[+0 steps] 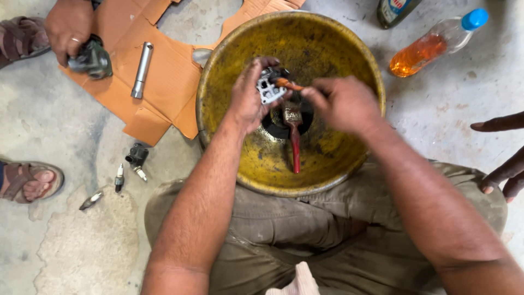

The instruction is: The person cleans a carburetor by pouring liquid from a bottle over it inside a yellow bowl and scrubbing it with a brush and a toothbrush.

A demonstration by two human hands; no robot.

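Note:
My left hand (pixel 248 98) grips a small grey metal engine part (pixel 268 87) over a wide yellow metal bowl (pixel 327 49). My right hand (pixel 341 101) pinches a thin orange-handled tool (pixel 288 83) whose tip meets that part. Below both hands a red-handled paintbrush (pixel 295 147) lies inside the bowl, its bristles over a dark puddle at the bottom. The bowl rests on the concrete floor right in front of my crossed legs.
Another person's hand (pixel 68 27) holds a dark metal part (pixel 93 59) on torn orange cardboard (pixel 169 82), beside a silver socket tube (pixel 142 69). Spark plugs (pixel 119 178) and a small black fitting (pixel 136 155) lie on the floor. An orange-liquid bottle (pixel 436 43), sandalled feet (pixel 33 183) and a third person's fingers (pixel 502 164) surround me.

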